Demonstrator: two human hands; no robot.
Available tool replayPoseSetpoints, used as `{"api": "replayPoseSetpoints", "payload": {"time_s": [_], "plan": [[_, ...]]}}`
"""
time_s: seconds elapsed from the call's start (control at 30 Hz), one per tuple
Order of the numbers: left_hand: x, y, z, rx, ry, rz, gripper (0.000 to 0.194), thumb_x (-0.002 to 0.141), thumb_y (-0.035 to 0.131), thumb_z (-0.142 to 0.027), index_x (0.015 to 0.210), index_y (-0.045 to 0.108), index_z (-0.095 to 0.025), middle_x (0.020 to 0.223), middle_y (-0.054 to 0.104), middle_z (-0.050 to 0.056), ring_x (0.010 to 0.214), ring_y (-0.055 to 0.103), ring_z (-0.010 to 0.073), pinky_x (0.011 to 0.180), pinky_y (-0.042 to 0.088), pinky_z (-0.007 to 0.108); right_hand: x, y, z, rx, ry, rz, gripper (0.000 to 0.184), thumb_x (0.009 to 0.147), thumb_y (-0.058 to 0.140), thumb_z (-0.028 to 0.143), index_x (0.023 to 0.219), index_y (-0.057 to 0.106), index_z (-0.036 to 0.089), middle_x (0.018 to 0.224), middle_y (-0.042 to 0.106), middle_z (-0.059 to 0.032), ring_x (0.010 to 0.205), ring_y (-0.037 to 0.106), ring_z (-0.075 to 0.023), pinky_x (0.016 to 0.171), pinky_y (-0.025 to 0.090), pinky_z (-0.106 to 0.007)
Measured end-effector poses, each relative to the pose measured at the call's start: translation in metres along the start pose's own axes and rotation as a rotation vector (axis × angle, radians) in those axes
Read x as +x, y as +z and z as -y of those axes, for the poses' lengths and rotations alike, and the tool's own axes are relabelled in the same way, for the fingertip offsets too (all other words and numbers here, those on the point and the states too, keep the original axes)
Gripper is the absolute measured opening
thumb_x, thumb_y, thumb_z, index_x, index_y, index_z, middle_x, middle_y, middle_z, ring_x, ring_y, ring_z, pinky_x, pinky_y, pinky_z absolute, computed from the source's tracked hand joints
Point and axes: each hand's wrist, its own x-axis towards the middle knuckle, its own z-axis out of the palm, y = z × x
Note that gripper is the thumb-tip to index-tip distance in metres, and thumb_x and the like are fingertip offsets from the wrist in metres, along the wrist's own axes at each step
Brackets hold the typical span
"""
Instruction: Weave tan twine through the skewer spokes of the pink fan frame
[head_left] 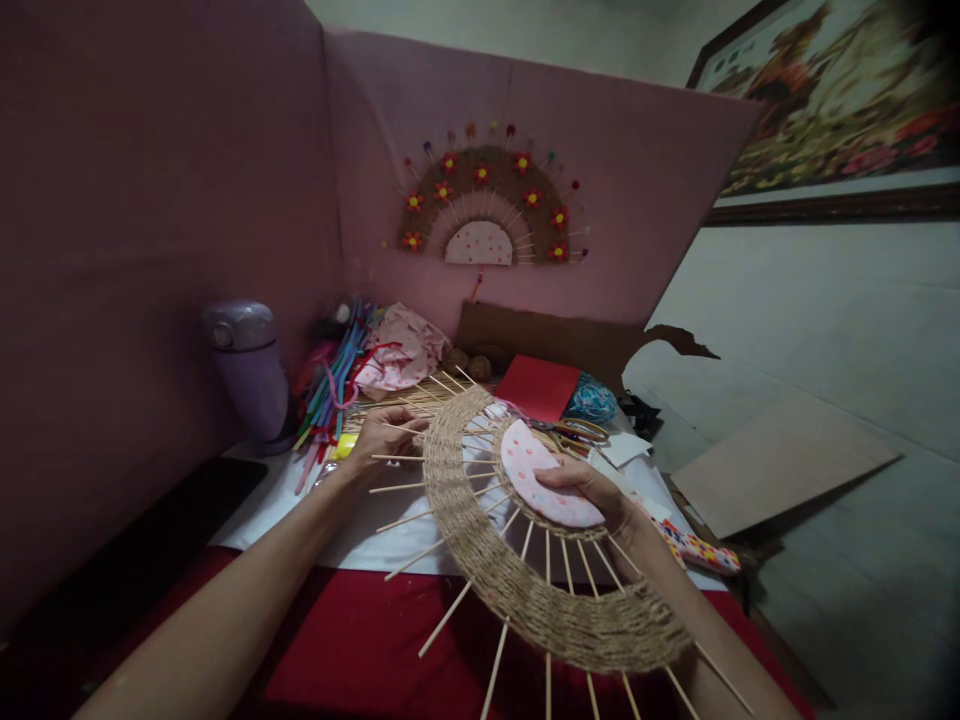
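Note:
A half-round woven fan (450, 490) of tan twine and thin wooden sticks is held tilted above the table. At its centre sits a half-circle (525, 470) covered in pale cloth with pinkish dots. My right hand (600, 490) grips this centre piece, thumb on top and the other fingers behind it. At the fan's upper left edge, my left hand (386, 437) is closed, fingertips pinched at one of the protruding wooden sticks. Other bare stick ends stick out past the woven band along the left and bottom.
A finished-looking fan with red flowers (481, 175) hangs on the pink board. Behind my hands lie pipe cleaners (337, 375), dotted cloth (405, 345), a red sheet (538, 388), blue yarn (592, 400) and scissors (585, 430). A purple bottle (251, 375) stands left.

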Motion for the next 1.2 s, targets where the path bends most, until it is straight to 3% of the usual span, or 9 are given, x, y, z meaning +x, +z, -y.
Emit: {"api": "replayPoseSetpoints", "payload": {"time_s": [0.13, 0.27, 0.37, 0.53, 0.8, 1.03, 1.2], "plan": [[0.002, -0.004, -0.001, 0.063, 0.042, -0.026, 0.027, 0.056, 0.072, -0.036, 0.053, 0.056, -0.014, 0.043, 0.046, -0.004, 0.036, 0.042, 0.0068, 0.036, 0.031, 0.020, -0.009, 0.004, 0.000, -0.024, -0.088, -0.040, 0.031, 0.080, 0.057, 0.030, 0.105, 0.059, 0.012, 0.090, 0.067, -0.0095, 0.075, 0.065, -0.0206, 0.070, 0.052, -0.034], [0.007, -0.011, 0.001, 0.092, 0.121, 0.046, 0.019, 0.055, 0.072, -0.030, 0.059, 0.063, -0.013, 0.050, 0.057, 0.000, 0.043, 0.050, 0.0102, 0.042, 0.039, 0.022, -0.011, 0.005, 0.005, -0.032, -0.097, -0.039, 0.031, 0.086, 0.052, 0.032, 0.113, 0.052, 0.015, 0.110, 0.057, -0.0079, 0.092, 0.058, -0.0192, 0.078, 0.050, -0.039], [0.012, -0.017, 0.006, 0.098, 0.205, 0.076, 0.019, 0.055, 0.072, -0.028, 0.064, 0.068, -0.013, 0.056, 0.061, 0.003, 0.046, 0.053, 0.0117, 0.044, 0.041, 0.023, -0.008, 0.005, 0.010, -0.031, -0.100, -0.033, 0.032, 0.087, 0.051, 0.032, 0.114, 0.052, 0.016, 0.114, 0.054, -0.0078, 0.095, 0.057, -0.0194, 0.079, 0.049, -0.039], [0.015, -0.020, 0.011, 0.124, 0.307, 0.107, 0.017, 0.057, 0.073, -0.030, 0.064, 0.070, -0.014, 0.068, 0.066, 0.008, 0.058, 0.057, 0.0149, 0.054, 0.046, 0.027, -0.004, 0.008, 0.014, -0.010, -0.114, -0.021, 0.034, 0.078, 0.059, 0.026, 0.109, 0.056, 0.012, 0.096, 0.066, -0.0113, 0.079, 0.065, -0.0229, 0.071, 0.052, -0.036], [0.024, -0.032, 0.016, 0.174, 0.231, -0.102, 0.024, 0.054, 0.074, -0.035, 0.061, 0.068, -0.012, 0.055, 0.061, 0.002, 0.050, 0.051, 0.0105, 0.048, 0.039, 0.021, -0.017, 0.016, 0.003, 0.013, -0.144, -0.010, 0.034, 0.070, 0.060, 0.025, 0.101, 0.061, 0.010, 0.083, 0.069, -0.0121, 0.070, 0.066, -0.0219, 0.067, 0.052, -0.032], [0.027, -0.034, 0.018, 0.185, 0.233, -0.245, 0.022, 0.056, 0.071, -0.034, 0.063, 0.068, -0.014, 0.055, 0.062, 0.000, 0.049, 0.051, 0.0098, 0.048, 0.037, 0.021, 0.009, -0.003, 0.002, -0.049, -0.044, 0.025, 0.027, 0.061, 0.065, 0.016, 0.086, 0.064, 0.007, 0.062, 0.067, -0.0078, 0.048, 0.060, -0.0149, 0.049, 0.048, -0.024], [0.026, -0.037, 0.016, 0.299, 0.340, -0.253, 0.017, 0.061, 0.069, -0.031, 0.063, 0.067, -0.015, 0.057, 0.061, 0.000, 0.054, 0.051, 0.0105, 0.051, 0.037, 0.021, 0.013, -0.010, 0.001, -0.086, -0.016, 0.046, 0.033, 0.059, 0.066, 0.016, 0.091, 0.064, 0.006, 0.062, 0.067, -0.0073, 0.047, 0.060, -0.0138, 0.047, 0.046, -0.022]]}}
